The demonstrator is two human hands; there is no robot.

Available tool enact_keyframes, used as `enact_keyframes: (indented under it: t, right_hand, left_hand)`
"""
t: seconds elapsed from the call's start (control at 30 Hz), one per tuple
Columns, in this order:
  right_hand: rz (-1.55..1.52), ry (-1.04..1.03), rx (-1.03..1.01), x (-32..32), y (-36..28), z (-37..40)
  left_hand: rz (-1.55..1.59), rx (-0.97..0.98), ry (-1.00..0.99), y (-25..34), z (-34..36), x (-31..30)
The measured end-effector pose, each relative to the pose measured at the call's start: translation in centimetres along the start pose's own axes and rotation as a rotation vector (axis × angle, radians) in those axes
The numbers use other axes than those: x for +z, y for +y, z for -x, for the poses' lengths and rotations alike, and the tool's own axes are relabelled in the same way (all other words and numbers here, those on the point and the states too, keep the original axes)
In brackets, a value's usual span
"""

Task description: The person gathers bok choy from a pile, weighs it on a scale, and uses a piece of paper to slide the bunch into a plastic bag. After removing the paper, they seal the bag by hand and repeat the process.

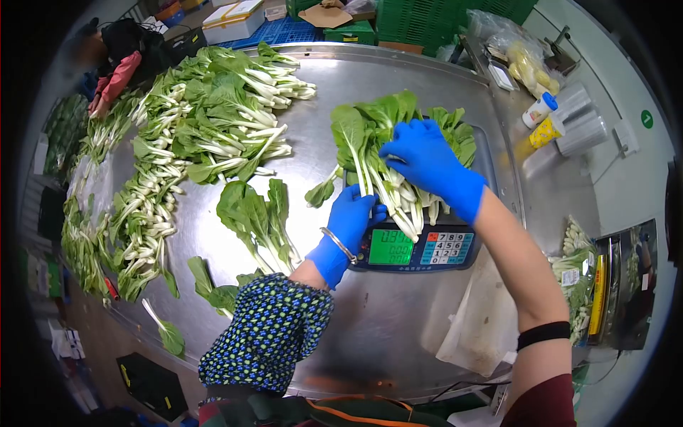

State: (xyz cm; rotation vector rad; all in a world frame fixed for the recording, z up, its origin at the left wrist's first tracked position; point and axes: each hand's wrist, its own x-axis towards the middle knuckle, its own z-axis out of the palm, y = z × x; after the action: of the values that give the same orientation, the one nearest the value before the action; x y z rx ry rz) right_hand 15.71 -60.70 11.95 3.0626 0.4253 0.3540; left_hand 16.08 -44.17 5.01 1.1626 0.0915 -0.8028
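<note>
Leafy greens with white stems (384, 164) lie on a digital scale (420, 249), whose display glows green. My left hand (350, 220), in a blue glove with a bracelet at the wrist, has its fingers closed around the stem ends of one bunch at the scale's left edge. From the right, my right hand (427, 156), also gloved in blue, reaches over the greens with its fingers curled down onto them. What its fingertips hold, if anything, is hidden.
Large heaps of greens (235, 114) cover the steel table (384, 320) at left; a few loose stalks (256, 220) lie nearer. A co-worker's sleeve (117, 80) shows at the far left. Cups (541, 110), a plastic sheet (484, 320) and packed greens (575, 274) are at right.
</note>
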Motion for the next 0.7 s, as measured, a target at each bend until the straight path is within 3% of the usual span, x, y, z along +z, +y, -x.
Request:
enact_keyframes:
  t: [0.17, 0.23, 0.3, 0.33, 0.4, 0.43, 0.47, 0.53, 0.67, 0.7]
  right_hand:
    - [-0.293, 0.037, -0.037, -3.2, -1.8, 6.4]
    - [-0.505, 0.184, 0.289, -2.8, 1.7, 8.8]
    - [-0.664, 0.264, 0.755, -1.8, 6.9, 11.0]
    - [-0.667, 0.265, 0.761, -1.3, 7.6, 10.6]
    - [-0.584, -0.332, 1.060, -0.8, 8.0, 10.0]
    - [-0.846, -0.389, 1.011, -0.2, 7.2, 9.4]
    - [-1.027, -0.292, 0.903, -0.2, 5.7, 8.2]
    - [-1.175, -0.177, 0.816, 2.6, 5.7, 7.4]
    - [-1.430, -0.184, 0.906, 0.6, 4.2, 6.8]
    - [-1.500, -0.096, 0.890, 1.2, 4.0, 7.2]
  left_hand:
    - [0.044, -0.148, -0.040, 1.7, 1.0, 0.4]
    - [-0.048, -0.190, -0.041, 2.7, 0.2, 0.5]
    - [-0.264, -0.216, -0.013, 3.4, -1.2, 0.1]
    - [-0.367, -0.247, -0.085, 3.5, -2.6, -0.2]
    - [-0.583, -0.272, -0.124, 4.5, -4.1, 0.9]
    - [-0.594, -0.272, -0.129, 4.6, -4.5, 1.7]
    - [-0.548, -0.252, -0.152, 4.6, -4.9, 2.5]
    - [-0.513, -0.236, -0.174, 4.3, -5.4, 3.6]
    - [-0.355, -0.107, -0.382, 3.3, -6.6, 4.9]
    - [-0.338, -0.086, -0.430, 3.5, -6.1, 5.3]
